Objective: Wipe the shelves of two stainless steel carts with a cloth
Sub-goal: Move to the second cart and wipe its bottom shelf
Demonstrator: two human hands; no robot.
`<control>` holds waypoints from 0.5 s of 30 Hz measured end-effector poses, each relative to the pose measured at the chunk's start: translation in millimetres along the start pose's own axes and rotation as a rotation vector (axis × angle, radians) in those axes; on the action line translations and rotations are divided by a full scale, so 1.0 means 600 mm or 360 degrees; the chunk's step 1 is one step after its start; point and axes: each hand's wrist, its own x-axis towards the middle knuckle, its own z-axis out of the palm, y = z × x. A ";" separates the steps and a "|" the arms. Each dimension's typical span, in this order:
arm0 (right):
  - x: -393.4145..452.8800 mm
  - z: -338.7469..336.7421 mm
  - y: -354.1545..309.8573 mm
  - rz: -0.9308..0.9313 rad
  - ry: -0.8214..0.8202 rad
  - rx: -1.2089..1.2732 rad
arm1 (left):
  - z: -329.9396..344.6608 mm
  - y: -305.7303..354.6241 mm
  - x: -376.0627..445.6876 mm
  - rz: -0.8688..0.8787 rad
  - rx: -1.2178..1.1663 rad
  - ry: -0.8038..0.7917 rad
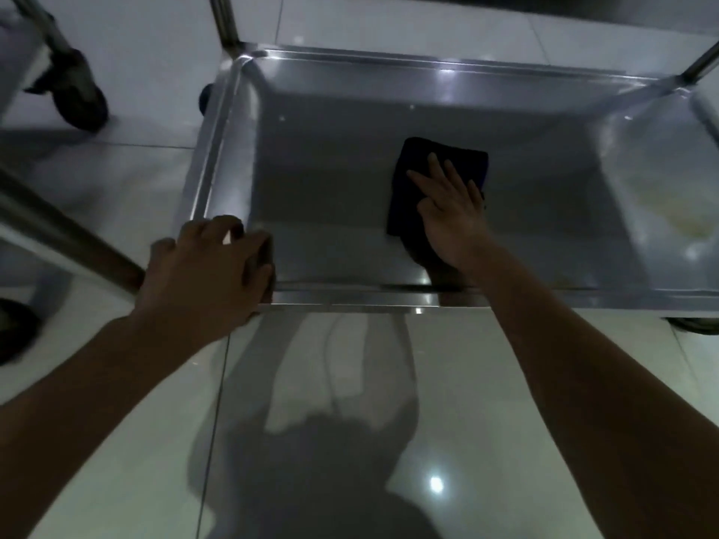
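A stainless steel cart shelf [330, 180] with raised rims lies low in front of me, just above the floor. A dark folded cloth [412, 165] lies flat near the shelf's middle. My right hand [447, 212] presses on the cloth with straight, spread fingers. My left hand [210, 274] grips the shelf's near left corner, fingers curled over the rim. Part of a second cart [58, 235] shows at the left edge.
The cart's upright posts [225, 21] rise at the far corners. A black caster wheel [81, 95] of the other cart stands at the upper left. Glossy floor tiles [350, 422] reflect light below the shelf. A pale smear [669, 204] marks the shelf's right side.
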 end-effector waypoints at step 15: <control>0.121 0.130 -0.319 -0.0728 -0.0392 -0.0221 | 0.019 0.001 -0.016 0.0056 0.0101 -0.0058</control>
